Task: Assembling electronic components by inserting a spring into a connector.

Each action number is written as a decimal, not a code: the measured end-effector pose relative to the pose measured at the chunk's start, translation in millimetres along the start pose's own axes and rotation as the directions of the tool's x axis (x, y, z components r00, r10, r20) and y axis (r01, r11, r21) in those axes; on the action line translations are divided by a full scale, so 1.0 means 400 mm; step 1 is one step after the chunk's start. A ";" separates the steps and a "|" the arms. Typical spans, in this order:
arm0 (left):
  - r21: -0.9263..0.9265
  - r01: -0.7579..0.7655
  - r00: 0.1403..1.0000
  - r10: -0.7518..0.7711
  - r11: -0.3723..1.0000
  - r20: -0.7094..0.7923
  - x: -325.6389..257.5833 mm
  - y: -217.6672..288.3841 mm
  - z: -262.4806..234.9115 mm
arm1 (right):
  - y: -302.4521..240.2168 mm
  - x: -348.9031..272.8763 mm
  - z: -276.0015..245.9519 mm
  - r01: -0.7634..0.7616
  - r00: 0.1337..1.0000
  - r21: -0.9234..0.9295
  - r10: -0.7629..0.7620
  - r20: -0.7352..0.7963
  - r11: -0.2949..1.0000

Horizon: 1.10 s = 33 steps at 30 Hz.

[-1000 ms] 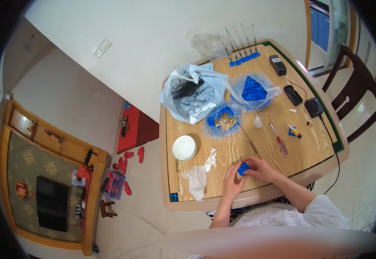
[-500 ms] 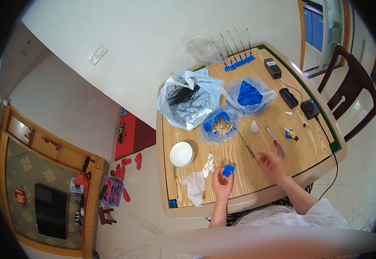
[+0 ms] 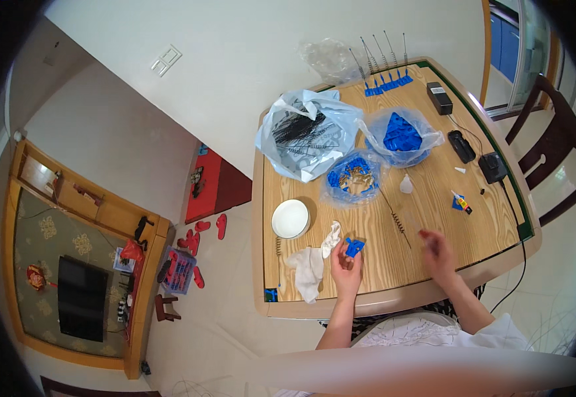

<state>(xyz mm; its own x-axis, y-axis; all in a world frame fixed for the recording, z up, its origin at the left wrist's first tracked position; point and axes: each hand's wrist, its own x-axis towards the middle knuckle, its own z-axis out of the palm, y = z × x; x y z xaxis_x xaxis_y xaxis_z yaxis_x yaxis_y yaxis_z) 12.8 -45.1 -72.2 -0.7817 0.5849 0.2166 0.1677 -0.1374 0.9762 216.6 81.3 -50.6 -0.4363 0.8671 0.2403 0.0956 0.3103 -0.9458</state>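
The small blue plastic part was in your left hand, pinched at the fingertips just above the wooden table, near its front edge. A second ago both of your hands were closed together around this part at the same place; now your right hand had let go and moved away to the right, so the part stayed with the left hand alone. Your right hand was blurred from motion and looked open and empty, but I cannot tell this for sure. It was over the bare wood, near the thin wire brush that lay on the table. Just left of the part lay a crumpled white cloth, and behind it a white round bowl. Farther back stood a clear bag with blue and tan pieces, a bag of blue parts and a large bag with black wires
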 end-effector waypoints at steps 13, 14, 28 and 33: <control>-0.006 -0.001 1.000 0.000 1.000 -0.021 0.001 0.002 0.006 | -0.040 -0.048 0.082 0.183 0.944 -0.088 -0.150 0.292 0.979; -0.025 0.011 1.000 -0.011 1.000 -0.025 0.001 0.000 0.005 | -0.037 -0.048 0.083 0.183 0.944 -0.089 -0.150 0.292 0.979; -0.015 -0.025 1.000 0.025 1.000 -0.018 0.003 -0.003 0.001 | -0.052 -0.040 0.077 0.229 0.934 -0.110 -0.187 0.304 0.967; 0.013 -0.029 0.999 0.030 0.999 -0.028 0.001 -0.006 0.002 | -0.043 -0.043 0.076 0.251 0.927 -0.136 -0.197 0.319 0.959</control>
<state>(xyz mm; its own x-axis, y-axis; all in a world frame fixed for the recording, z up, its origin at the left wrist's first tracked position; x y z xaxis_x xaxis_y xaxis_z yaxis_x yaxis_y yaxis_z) 12.6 -43.8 -74.6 -0.7928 0.5580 0.2451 0.1985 -0.1438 0.9695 195.1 49.2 -45.2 -0.7088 0.6182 0.3399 0.1035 0.5677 -0.8167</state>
